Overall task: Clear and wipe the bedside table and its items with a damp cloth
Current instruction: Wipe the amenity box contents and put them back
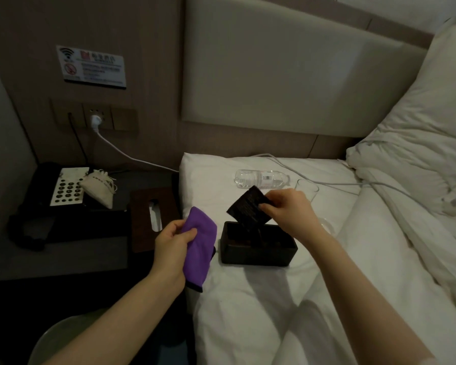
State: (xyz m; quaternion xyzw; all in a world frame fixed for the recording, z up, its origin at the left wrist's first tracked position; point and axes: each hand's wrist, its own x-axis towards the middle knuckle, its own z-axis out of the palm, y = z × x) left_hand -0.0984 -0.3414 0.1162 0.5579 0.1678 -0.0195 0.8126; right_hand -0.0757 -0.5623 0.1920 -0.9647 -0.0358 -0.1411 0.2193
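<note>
One head-worn wide-angle camera looks forward and steeply down from above a bed edge point(248, 299). It sits close over the person's forearms, which enter from 6 o'clock. The bedside table point(71, 248) lies toward 9 o'clock, the headboard point(287, 75) toward 12, a pillow point(419, 127) toward 2. Straight lines bow near the frame edges. No second view exists, so nothing is shared.

Looking like a hotel guest room: wall placard point(91, 66) with a Wi-Fi symbol and no-smoking sign hanging up and left of the cloth-holding left hand point(173, 242), push-button desk telephone point(61, 191) sitting on the dark bedside table point(71, 248) left of that grip, padded headboard point(287, 75) and white bed linen point(261, 299) lying behind and beneath both hands.
</note>
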